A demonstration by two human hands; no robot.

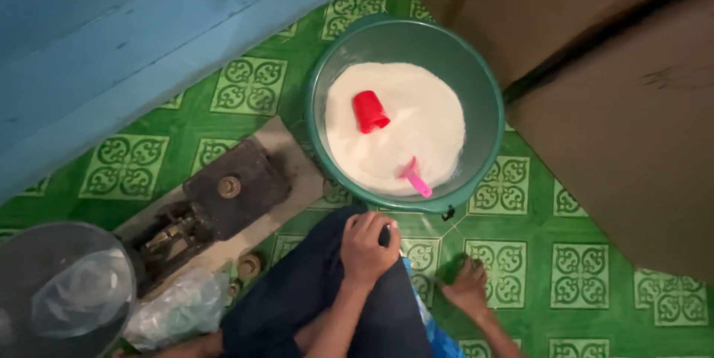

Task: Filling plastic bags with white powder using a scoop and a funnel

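Note:
My left hand (367, 248) rests on my raised knee, which is in dark blue trousers. Its fingers curl around something small and dark that I cannot make out. My right hand (468, 287) lies spread on the green patterned floor tiles, holding nothing. Just ahead of both hands stands a green plastic basin (487, 90) filled with fine white grains (424, 120). A red cup (370, 111) lies tipped on the white heap. A pink scoop (415, 177) sticks out of it near the front rim.
A dark balance scale (223, 194) stands on a board at my left, with small brass weights (249, 265) beside it. Its metal pan (30, 254) holds a clear plastic bag, and another clear bag (178, 306) lies nearby. Blue wooden planks (111, 38) stand far left, brown cardboard boxes (625, 105) right.

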